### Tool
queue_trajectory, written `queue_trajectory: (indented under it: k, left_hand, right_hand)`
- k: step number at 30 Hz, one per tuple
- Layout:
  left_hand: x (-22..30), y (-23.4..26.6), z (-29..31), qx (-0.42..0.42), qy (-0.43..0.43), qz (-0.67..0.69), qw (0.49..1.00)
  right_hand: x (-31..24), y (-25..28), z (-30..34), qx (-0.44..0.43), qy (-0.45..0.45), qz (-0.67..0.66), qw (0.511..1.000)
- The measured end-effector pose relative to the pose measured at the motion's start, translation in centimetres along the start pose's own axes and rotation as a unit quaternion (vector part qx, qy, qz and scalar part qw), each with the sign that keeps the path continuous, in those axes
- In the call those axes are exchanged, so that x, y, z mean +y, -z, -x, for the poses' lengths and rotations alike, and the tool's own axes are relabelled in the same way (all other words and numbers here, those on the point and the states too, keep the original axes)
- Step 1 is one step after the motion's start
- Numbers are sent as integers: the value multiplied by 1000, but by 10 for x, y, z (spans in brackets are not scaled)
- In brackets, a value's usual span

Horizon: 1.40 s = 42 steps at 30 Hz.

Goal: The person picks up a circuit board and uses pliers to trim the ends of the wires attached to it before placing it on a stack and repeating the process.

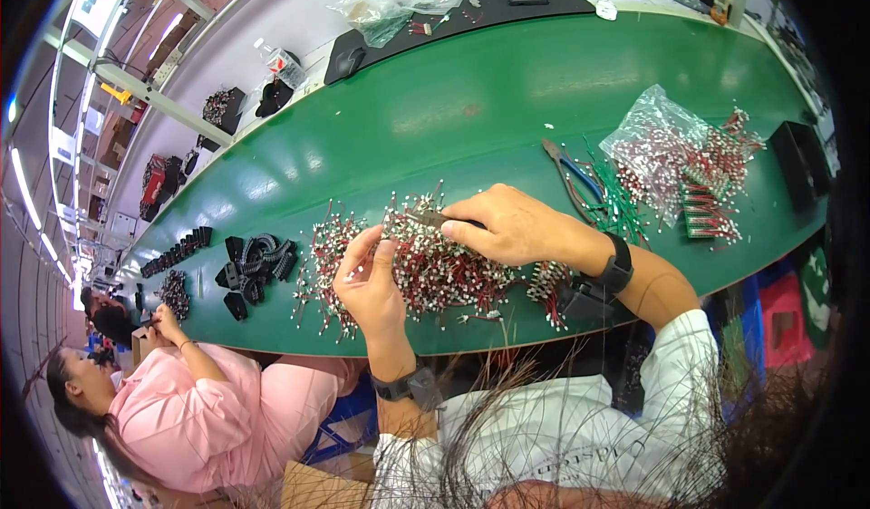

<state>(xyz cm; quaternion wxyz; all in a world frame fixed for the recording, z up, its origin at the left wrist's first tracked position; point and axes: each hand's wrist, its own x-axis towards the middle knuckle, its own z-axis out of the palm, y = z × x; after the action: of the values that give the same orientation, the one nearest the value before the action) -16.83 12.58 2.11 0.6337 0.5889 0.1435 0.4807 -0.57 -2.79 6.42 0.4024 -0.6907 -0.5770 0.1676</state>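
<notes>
Both my hands are over a large pile of short red and dark wire leads with small white ends on the green table. My right hand is closed around a narrow dark hand tool, whose tip points left toward my other hand; its exact kind is hard to make out. My left hand is closed in a pinch, thumb against fingers, just left of the tool's tip. Whatever is between those fingertips is too small to name.
To the right lie pliers, green cable ties, a plastic bag by more leads, and a black bin. Black plastic parts are on the left, near a co-worker in pink. A black mat lies behind.
</notes>
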Motion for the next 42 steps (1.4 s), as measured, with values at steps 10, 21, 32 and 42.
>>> queue_trajectory:
  k: [10,21,32,42]
  left_hand:
    - [0,-9,3,-49,-52,-54,996]
    - [-1,-6,3,-52,-77,-87,992]
    - [-1,-7,5,-46,-67,-64,995]
    - [-4,-7,8,-19,-22,15,999]
  right_hand:
    - [-4,2,3,-44,-5,-57,997]
    - [-6,6,2,-59,1,-34,998]
    - [-3,5,2,-45,22,-24,998]
    - [2,5,-3,-103,-14,-92,990]
